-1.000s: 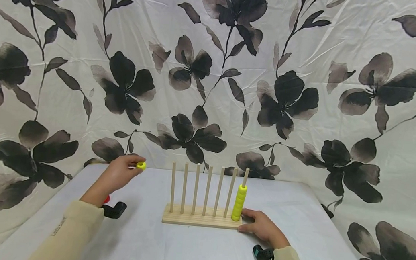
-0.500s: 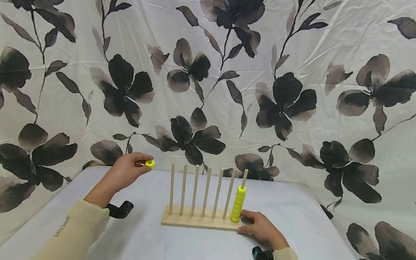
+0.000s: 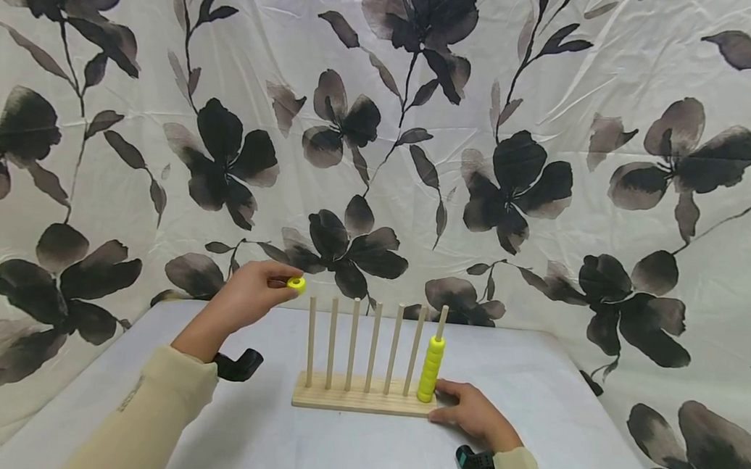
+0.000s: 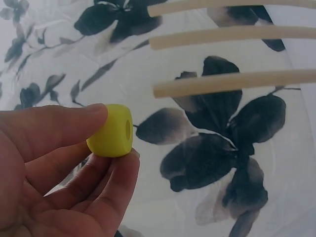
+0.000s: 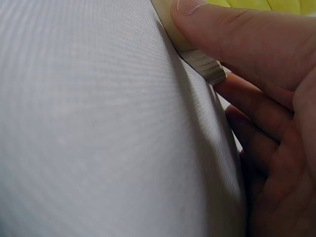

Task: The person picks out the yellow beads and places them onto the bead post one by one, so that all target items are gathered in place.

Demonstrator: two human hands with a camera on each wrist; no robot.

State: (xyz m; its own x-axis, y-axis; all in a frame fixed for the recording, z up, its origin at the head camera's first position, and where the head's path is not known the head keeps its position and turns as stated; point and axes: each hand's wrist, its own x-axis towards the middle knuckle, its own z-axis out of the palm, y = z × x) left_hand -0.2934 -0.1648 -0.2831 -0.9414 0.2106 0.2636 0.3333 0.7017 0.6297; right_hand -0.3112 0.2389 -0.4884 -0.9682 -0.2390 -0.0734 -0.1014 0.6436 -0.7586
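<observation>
Between thumb and fingers, my left hand [image 3: 252, 293] pinches a yellow bead [image 4: 114, 131] with a hole through it, held just left of and above the leftmost peg [image 3: 311, 339]. A wooden peg rack [image 3: 364, 402] with several upright pegs stands on the table. Its rightmost peg carries a stack of yellow beads [image 3: 430, 370], with the peg's top showing above them. My right hand [image 3: 472, 414] grips the rack's right end; in the right wrist view the thumb lies on the base's edge [image 5: 210, 69] and the fingers are on its other side.
The rack stands on a white-covered table [image 3: 360, 451]. Behind it hangs a floral cloth [image 3: 420, 158]. Black wrist cameras are worn on the left wrist [image 3: 238, 365] and right wrist [image 3: 474, 461].
My left hand has moved right and slightly up with the yellow bead, nearing the leftmost peg. A red thing seen by the left wrist earlier is now hidden. My right hand stays put.
</observation>
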